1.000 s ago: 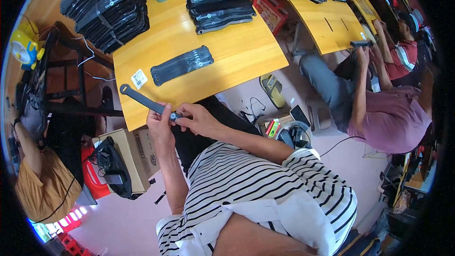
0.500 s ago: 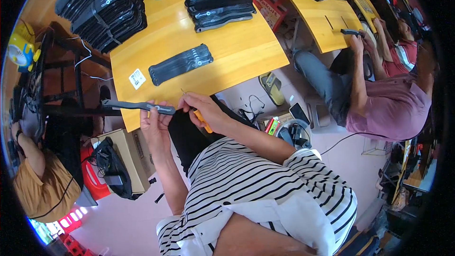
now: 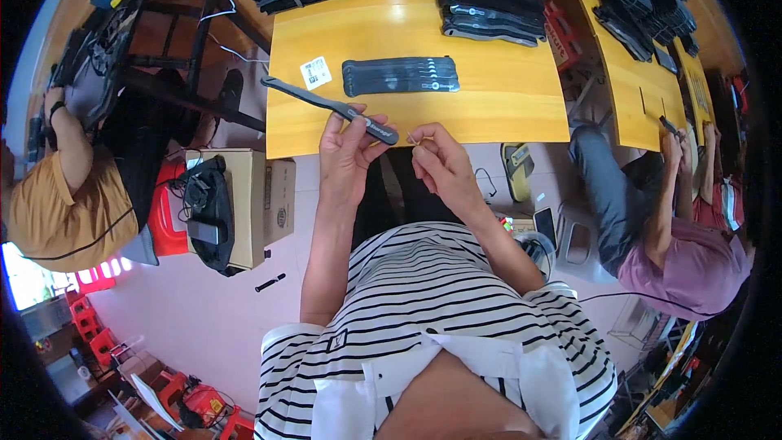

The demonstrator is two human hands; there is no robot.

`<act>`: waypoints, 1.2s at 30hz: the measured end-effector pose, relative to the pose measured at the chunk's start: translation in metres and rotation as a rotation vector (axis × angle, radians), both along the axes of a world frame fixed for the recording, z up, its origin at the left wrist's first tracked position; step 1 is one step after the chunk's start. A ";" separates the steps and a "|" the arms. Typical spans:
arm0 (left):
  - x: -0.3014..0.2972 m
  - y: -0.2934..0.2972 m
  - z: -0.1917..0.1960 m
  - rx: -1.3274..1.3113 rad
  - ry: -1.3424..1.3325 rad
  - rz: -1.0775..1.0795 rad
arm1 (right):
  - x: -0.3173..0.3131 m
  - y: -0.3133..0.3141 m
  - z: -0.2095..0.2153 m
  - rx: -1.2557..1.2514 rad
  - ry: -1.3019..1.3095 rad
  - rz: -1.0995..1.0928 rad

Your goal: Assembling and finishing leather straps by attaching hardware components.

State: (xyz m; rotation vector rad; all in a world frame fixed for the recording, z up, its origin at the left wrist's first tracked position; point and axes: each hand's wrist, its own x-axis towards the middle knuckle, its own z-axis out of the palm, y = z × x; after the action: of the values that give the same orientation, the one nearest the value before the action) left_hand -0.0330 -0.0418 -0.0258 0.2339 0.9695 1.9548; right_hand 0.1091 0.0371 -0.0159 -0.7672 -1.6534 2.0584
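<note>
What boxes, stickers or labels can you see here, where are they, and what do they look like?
Sticker: small white square with dark print, on the yellow table, left of the row of flat black strips.
Cardboard box: brown, rectangular, on the floor left of the left hand, a small round dark mark on its side, a black bag on it.

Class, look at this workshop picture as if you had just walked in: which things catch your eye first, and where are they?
First, the long dark strip held out by the left hand over the near edge of the yellow table, with the right hand pinching something tiny beside it. Next, the row of matching dark strips at mid-table and the stacks behind it. To the left stands a cardboard box with a black bag on it.
</note>
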 end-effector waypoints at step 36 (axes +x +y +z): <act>0.039 0.029 0.002 -0.116 0.163 0.156 | -0.002 0.001 -0.009 0.513 -0.219 -0.170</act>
State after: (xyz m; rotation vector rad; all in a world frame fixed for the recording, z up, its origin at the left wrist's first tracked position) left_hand 0.0058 -0.0125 -0.0240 0.2618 1.2352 2.0360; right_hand 0.1069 0.0383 -0.0253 -0.9281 -2.0349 1.3812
